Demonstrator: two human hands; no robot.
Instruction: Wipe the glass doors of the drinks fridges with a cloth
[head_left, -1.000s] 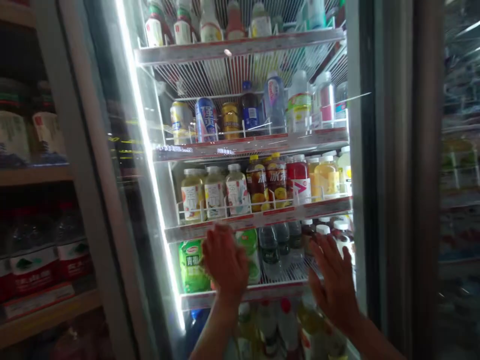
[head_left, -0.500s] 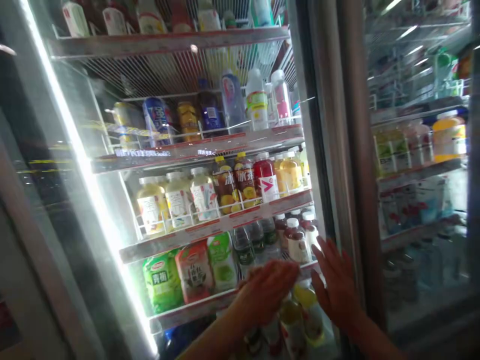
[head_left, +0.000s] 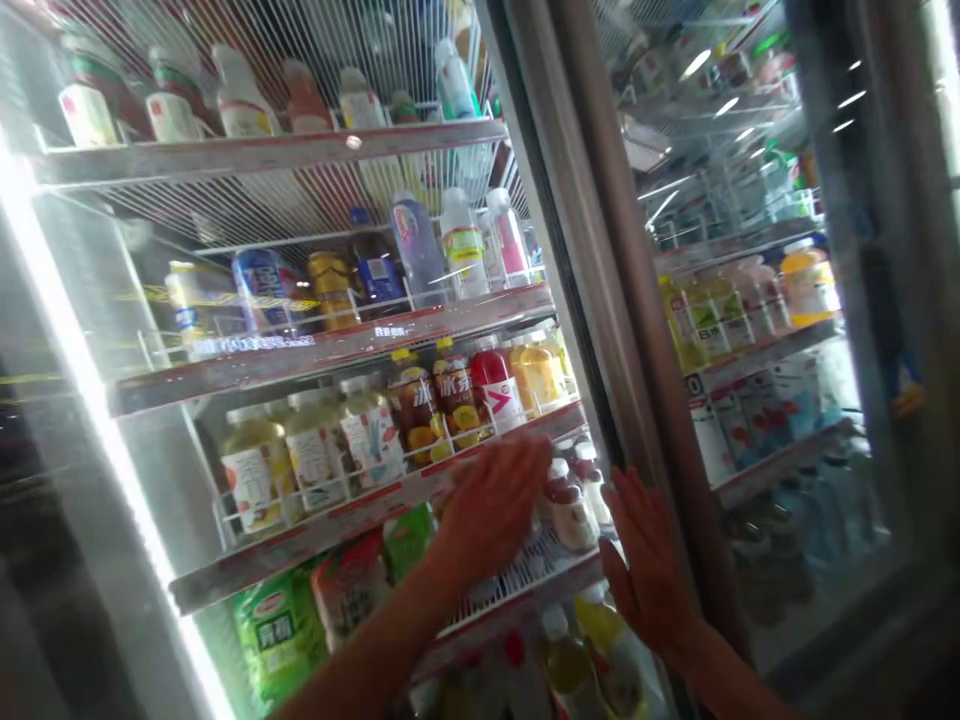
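Note:
My left hand (head_left: 491, 505) lies flat with its fingers stretched out against the glass door (head_left: 150, 470) of a lit drinks fridge, in front of small white-capped bottles (head_left: 571, 498). My right hand (head_left: 649, 565) is open too, fingers pointing up, pressed on the glass next to the grey door frame (head_left: 637, 330). Neither hand holds anything. Behind the glass, wire shelves carry juice bottles (head_left: 442, 395), cans (head_left: 259, 285) and green drink pouches (head_left: 277, 630).
A second fridge door (head_left: 757, 330) to the right shows more bottles and cartons on shelves. A bright light strip (head_left: 82, 400) runs down the fridge's left side. Yellow bottles (head_left: 600, 640) stand on the lowest shelf under my hands.
The view has swung right and tilted. My left hand moved right and up across the glass, close to my right hand, which stayed near the door frame.

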